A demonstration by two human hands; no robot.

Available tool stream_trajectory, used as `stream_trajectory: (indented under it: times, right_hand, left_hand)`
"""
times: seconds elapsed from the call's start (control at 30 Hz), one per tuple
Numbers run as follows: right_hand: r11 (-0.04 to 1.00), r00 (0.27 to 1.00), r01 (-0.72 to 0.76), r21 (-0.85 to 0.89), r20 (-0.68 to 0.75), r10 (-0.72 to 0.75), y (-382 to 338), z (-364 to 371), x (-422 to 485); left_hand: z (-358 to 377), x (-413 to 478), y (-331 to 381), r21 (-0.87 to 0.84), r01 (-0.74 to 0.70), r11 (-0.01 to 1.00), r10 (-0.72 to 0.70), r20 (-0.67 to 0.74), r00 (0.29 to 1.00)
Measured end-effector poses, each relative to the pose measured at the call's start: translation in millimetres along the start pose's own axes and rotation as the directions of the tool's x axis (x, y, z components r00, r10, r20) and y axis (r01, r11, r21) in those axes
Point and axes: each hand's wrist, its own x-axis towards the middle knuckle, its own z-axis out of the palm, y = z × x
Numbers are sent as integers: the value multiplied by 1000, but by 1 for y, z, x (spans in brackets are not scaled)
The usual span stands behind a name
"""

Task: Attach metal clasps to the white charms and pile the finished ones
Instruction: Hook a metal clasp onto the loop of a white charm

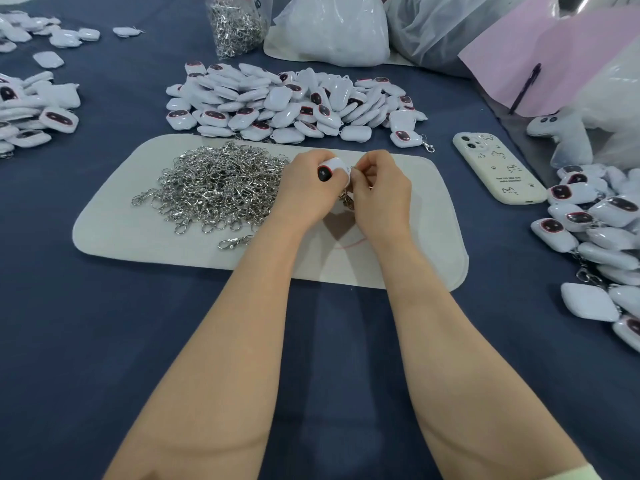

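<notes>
Left fingers: the left hand (304,188) curls round one white charm (333,169), thumb and fingers clamped on it, its dark face turned toward the camera.
Right fingers: the right hand (379,188) has its fingertips pressed together at the charm's right edge, pinching a metal clasp (349,198). A bit of the clasp hangs between the two hands, and the exact grip is hidden.
Under the hands: both hover over a pale mat (138,237) on a dark blue cloth (104,323).
At 9 o'clock from the hands: a heap of clasps (218,185) on the mat, touching the left wrist.
At 7 o'clock: a single loose clasp (233,242) just beside the heap.
At 12 o'clock: a pile of charms (294,102) beyond the mat's far edge.
At 3 o'clock: a cream phone (498,168) lying camera side up, then a pile of charms with clasps (595,230) at the right edge.
At 11 o'clock, far: a clear bag of clasps (235,26).
At 10 o'clock, far: more charms (34,109).
</notes>
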Motion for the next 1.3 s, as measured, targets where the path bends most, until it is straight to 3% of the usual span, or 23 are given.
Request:
stream_trajectory:
  times: [0.43, 1.3]
  right_hand:
    - [996, 999, 45, -80, 5, -45, 1, 3, -1]
    - [998, 999, 41, -46, -9, -41, -1, 3, -2]
  left_hand:
    - [-1, 0, -5, -57, 77, 995, -72, 89, 993]
    - [3, -3, -5, -33, 70, 997, -68, 38, 997]
